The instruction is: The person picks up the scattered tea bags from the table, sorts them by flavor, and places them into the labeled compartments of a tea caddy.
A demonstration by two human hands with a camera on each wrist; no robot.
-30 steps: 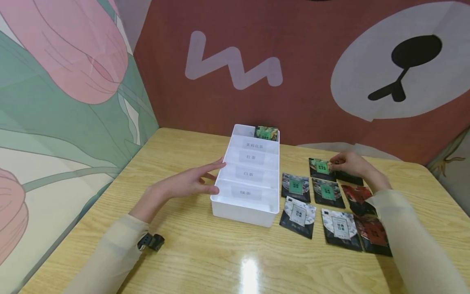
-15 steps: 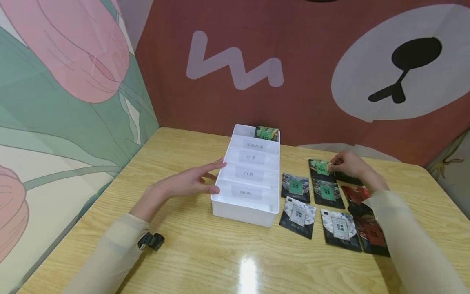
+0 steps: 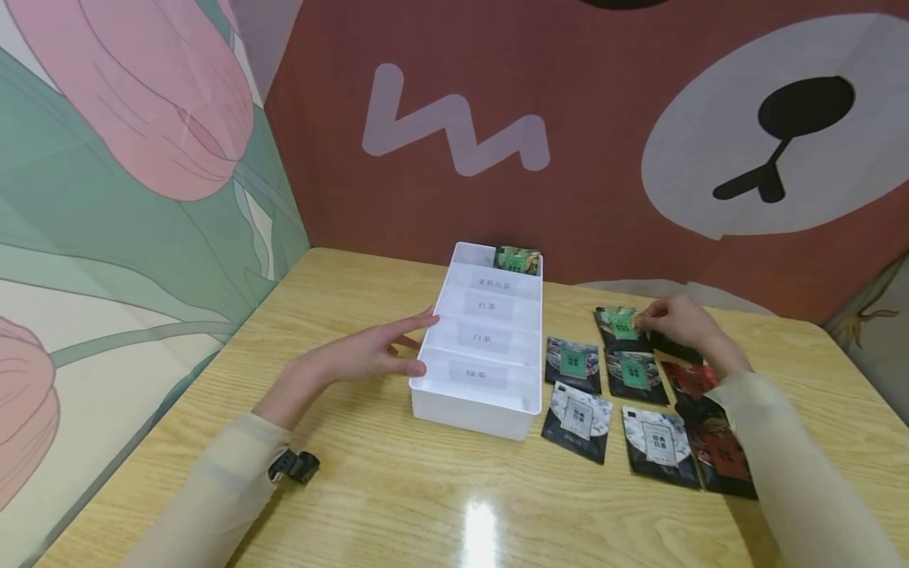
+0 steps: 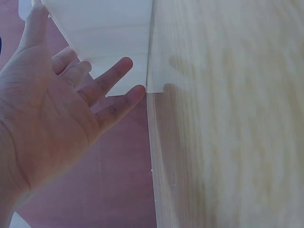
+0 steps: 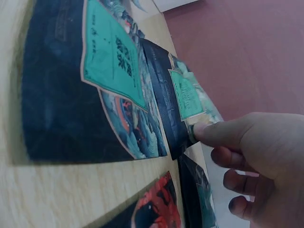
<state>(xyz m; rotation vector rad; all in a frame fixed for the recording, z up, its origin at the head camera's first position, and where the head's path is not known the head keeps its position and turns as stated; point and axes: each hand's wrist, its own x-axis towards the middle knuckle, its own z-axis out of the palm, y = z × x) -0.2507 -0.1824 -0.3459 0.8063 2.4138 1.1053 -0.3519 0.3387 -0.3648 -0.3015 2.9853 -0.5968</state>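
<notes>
My left hand [image 3: 358,353] rests at the left side of a white divided box [image 3: 469,412], thumb and fingers spread along its rim. In the left wrist view its straight fingers lie against the box wall [image 4: 104,28]. My right hand [image 3: 680,323] pinches the right edge of a black tea packet [image 3: 616,323] with a green label, in the far row of packets. The right wrist view shows the thumb on the edge of this packet [image 5: 164,90], which bends a little, the other fingers curled. A similar packet [image 3: 517,259] stands in the box's rear compartment.
Several other tea packets lie right of the box: green-labelled ones [image 3: 572,363] [image 3: 634,375], white ones [image 3: 578,420] [image 3: 659,443] and red ones [image 3: 723,456], partly under the right sleeve. A dark packet [image 3: 675,345] lies beneath the right hand. Printed wall hangings [image 3: 454,205] border the wooden table [image 3: 383,497].
The green-labelled packet in my right hand has tilted up slightly, and the hand has shifted a little left. My left hand stays at the box.
</notes>
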